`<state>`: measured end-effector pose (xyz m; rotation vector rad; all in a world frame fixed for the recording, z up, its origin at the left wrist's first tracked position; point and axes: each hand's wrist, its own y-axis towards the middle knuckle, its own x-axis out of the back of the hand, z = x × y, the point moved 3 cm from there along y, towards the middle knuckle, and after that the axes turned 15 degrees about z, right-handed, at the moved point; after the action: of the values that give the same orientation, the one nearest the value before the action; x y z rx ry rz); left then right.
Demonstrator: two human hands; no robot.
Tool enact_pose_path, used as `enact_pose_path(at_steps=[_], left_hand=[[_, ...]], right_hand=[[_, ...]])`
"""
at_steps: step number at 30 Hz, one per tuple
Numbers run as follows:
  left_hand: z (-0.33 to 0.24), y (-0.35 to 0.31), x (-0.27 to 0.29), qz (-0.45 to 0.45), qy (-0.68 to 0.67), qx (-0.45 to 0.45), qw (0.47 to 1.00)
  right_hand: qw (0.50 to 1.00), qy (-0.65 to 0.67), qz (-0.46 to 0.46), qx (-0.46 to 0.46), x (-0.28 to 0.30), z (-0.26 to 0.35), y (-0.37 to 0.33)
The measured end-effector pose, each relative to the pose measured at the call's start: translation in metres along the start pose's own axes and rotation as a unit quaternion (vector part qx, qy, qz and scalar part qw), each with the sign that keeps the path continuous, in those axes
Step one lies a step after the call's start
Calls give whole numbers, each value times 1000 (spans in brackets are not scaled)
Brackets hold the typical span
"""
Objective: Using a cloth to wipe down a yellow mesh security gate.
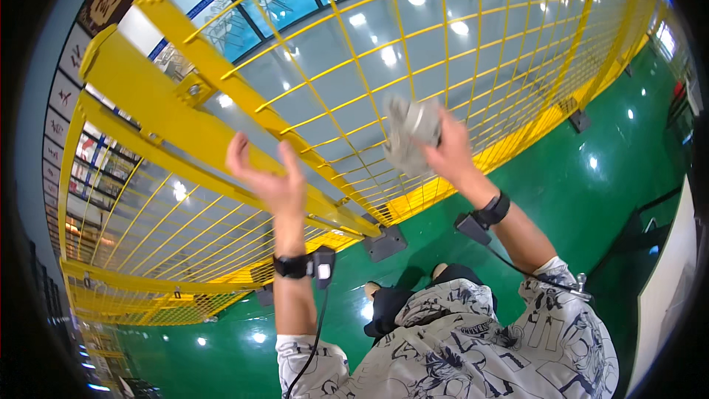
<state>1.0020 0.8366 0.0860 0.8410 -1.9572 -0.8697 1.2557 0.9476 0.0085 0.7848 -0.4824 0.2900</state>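
Observation:
A crumpled grey cloth (405,140), slightly smeared by motion, is bunched in my right hand (452,151). That hand is raised in front of the yellow wire mesh fence (509,74); whether the cloth touches the mesh I cannot tell. My left hand (275,183) is empty, with fingers curved and spread apart. It is nearest the thick yellow post (159,100) at the fence corner; I cannot tell whether it touches the post. A black strap with a small cabled box sits on each wrist.
Dark foot plates (385,244) fix the fence to the glossy green floor (236,351). Another yellow mesh panel (170,210) runs off to the left. Beyond the fence lie a grey floor and blue-lit windows. A pale board (668,288) stands at the right.

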Motion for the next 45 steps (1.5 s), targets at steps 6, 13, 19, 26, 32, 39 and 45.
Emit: enact_pose_path(at_steps=[6,13,19,26,32,39,45], left_hand=[[53,10,-50,15,-173,171,970],[57,7,-58,-33,-294,210,932],[61,-2,-60,-83,-316,182,927],[59,2,-63,-78,-293,175,937],[58,0,-60,-100,-266,166,944],[63,-1,-63,-92,-241,202,945],[61,-2,-62,-111,-262,217,934]], right_hand=[[941,-78,-173,279,67,156,140],[930,-206,-222,208,37,172,194],[919,-194,-258,227,12,158,189],[911,-246,-250,217,-3,137,164],[912,-227,-263,220,-12,132,149],[917,-343,-104,176,-83,60,61],[947,-288,-33,137,-108,43,12]])
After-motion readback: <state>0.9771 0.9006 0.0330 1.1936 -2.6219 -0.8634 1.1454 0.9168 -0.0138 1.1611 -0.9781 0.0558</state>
